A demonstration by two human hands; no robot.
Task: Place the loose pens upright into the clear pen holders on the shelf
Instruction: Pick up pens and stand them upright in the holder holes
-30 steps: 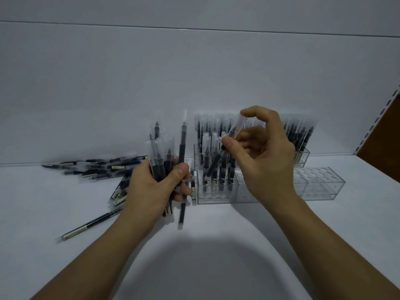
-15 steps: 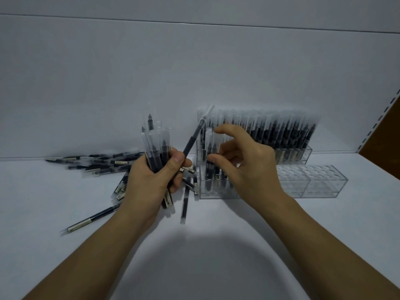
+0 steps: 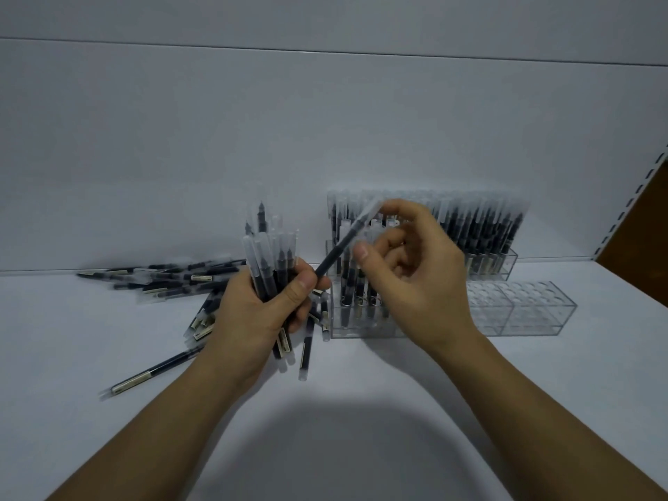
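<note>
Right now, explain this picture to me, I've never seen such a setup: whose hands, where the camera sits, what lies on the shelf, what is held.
No machine here: a person's two bare hands, filmed by a camera on their head looking down. The left hand grips a bundle of pens; the right hand pinches one pen, its lower end by the left thumb. On the white shelf: loose pens, a full back holder, a partly filled front holder and an empty holder.
</note>
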